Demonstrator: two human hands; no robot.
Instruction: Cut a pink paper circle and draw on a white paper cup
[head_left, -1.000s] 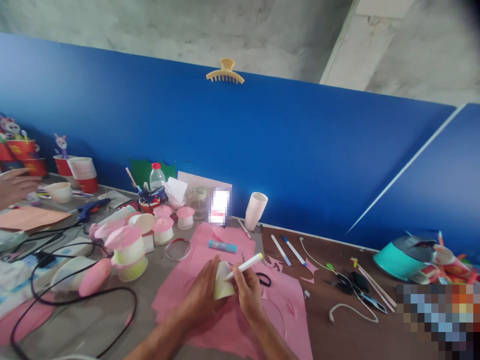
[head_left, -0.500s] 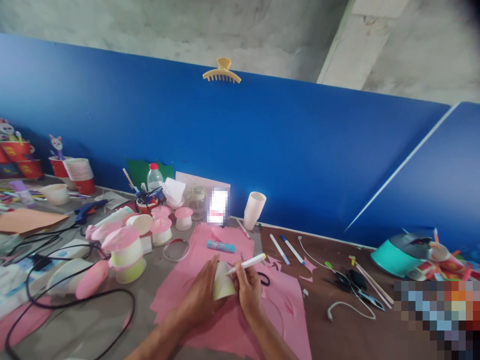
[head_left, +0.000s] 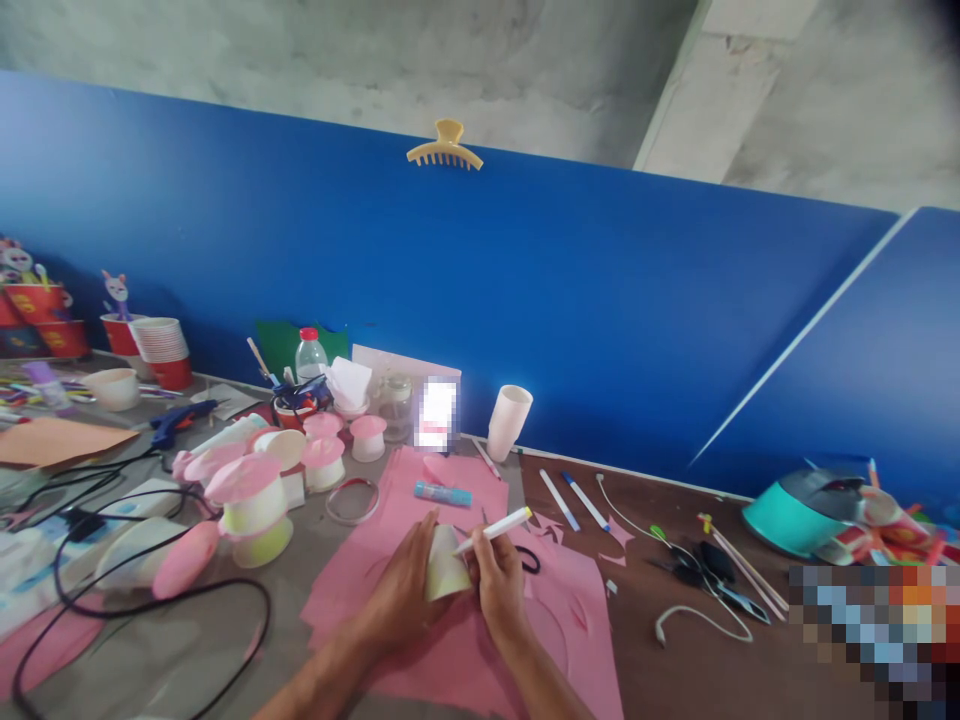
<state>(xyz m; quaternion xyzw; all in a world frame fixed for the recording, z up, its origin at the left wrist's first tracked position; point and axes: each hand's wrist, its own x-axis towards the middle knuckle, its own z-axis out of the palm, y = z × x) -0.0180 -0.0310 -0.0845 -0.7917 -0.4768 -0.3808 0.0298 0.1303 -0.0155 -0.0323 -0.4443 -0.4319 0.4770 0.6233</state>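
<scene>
Only the head view here, so one pass through it. Low in the middle of the frame, the left hand [head_left: 409,590] is wrapped around a small pale yellow paper cup [head_left: 444,566], tipped on its side, fingers curled over its wall. The right hand [head_left: 501,590] is pinched shut on a white marker [head_left: 493,529], tip down against the cup's near wall, cap end pointing up and to the right. Both hands hover over a spread of pink paper sheets [head_left: 420,640] that covers the lower centre of the table [head_left: 697,660].

Just above the hands lies a blue glue stick [head_left: 442,492] on the pink paper, and right of the right hand a pair of black-handled scissors [head_left: 527,560] peeks out — mostly hidden. Left of centre there's a cluster of mushroom-looking cup crafts with pink tops [head_left: 251,500], plus a black cable [head_left: 150,600] looping across the lower left. A white cup stack [head_left: 510,420] stands against the blue partition wall [head_left: 600,300], with two blue-tipped pens [head_left: 574,498] lying just to its right. Far right sits a teal round device [head_left: 799,512]. Up top, a yellow hair claw clip [head_left: 445,147] is clamped on the partition's upper edge — dead centre-ish. Red cups [head_left: 161,350] stand at the far left.
</scene>
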